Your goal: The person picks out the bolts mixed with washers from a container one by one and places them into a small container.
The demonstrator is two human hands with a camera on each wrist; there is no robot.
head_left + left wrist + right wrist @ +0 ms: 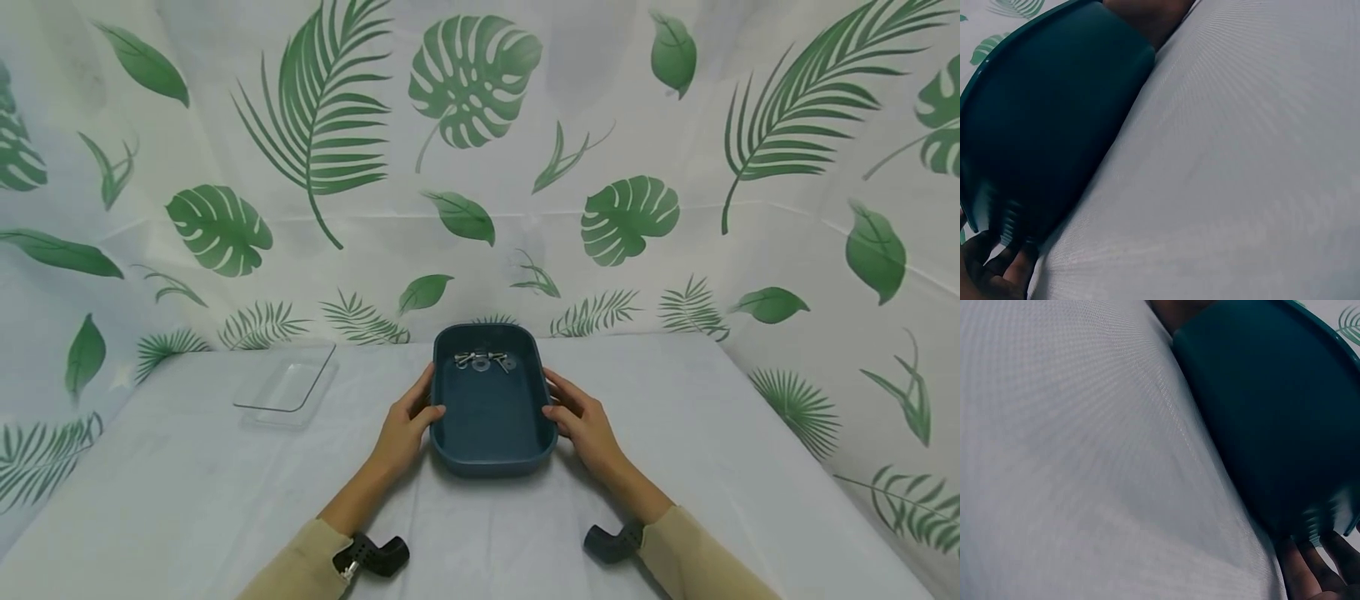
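Note:
A dark blue rectangular tray (491, 425) with rounded corners is between my hands in the head view. My left hand (408, 421) grips its left side, thumb at the rim and fingers along the outer wall. On the opposite side my right hand (588, 425) holds it the same way. Several small metal pieces (483, 360), bolt-like and washer-like, lie inside near the far end. In the left wrist view the tray's outer wall (1054, 119) rises beside the white cloth. Fingertips touch that wall (1272, 419) in the right wrist view too.
A clear rectangular container (288, 383) with a dark rim line stands on the white-covered table (187, 483), left of the tray. Behind the table hangs a white cloth (517, 225) printed with green leaves. Black wrist mounts (375, 556) stick out from the sleeves.

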